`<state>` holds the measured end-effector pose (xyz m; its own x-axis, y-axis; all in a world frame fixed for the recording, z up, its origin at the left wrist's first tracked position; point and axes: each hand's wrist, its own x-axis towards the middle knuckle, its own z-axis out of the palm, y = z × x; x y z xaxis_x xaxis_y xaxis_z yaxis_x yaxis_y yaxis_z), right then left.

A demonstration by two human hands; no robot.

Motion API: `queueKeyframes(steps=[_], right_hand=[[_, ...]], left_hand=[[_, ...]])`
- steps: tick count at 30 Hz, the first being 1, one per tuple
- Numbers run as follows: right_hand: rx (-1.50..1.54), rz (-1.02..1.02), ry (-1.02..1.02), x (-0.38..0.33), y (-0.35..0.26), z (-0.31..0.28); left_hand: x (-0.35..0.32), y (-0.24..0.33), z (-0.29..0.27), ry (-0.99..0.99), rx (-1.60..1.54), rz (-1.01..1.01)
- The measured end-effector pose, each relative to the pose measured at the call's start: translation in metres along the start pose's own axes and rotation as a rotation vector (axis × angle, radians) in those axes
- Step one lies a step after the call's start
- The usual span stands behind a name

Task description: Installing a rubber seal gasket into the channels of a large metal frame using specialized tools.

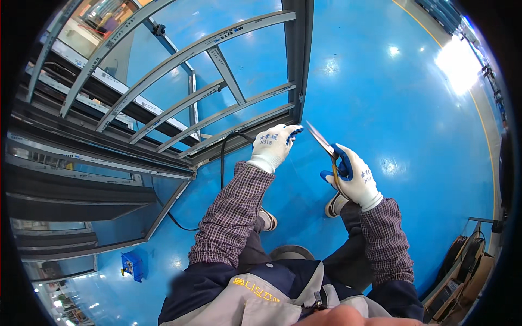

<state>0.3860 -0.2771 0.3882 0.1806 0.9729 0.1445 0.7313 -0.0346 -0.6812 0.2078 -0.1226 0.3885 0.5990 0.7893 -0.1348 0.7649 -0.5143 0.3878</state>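
Two gloved hands work over a blue floor (391,108). The right hand (356,179) has its grip pressed together around blue-handled scissors (326,149), whose blades point up and leftward from it. The left hand (272,146), just beside the blade tips, pinches at a grey metal frame (244,117); what it holds cannot be told.
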Motion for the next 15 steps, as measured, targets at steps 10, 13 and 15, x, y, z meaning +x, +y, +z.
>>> queueKeyframes(steps=[10,13,15], right_hand=[[-0.165,-0.008,-0.143,-0.001,0.003,0.005],[-0.115,0.019,-0.177,-0.002,0.005,0.006],[-0.098,0.028,-0.187,-0.001,0.003,0.005]], left_hand=[[0.002,-0.008,0.008,-0.055,0.041,0.023],[0.003,-0.008,0.010,-0.096,0.080,0.029],[0.002,-0.007,0.009,-0.109,0.094,0.032]])
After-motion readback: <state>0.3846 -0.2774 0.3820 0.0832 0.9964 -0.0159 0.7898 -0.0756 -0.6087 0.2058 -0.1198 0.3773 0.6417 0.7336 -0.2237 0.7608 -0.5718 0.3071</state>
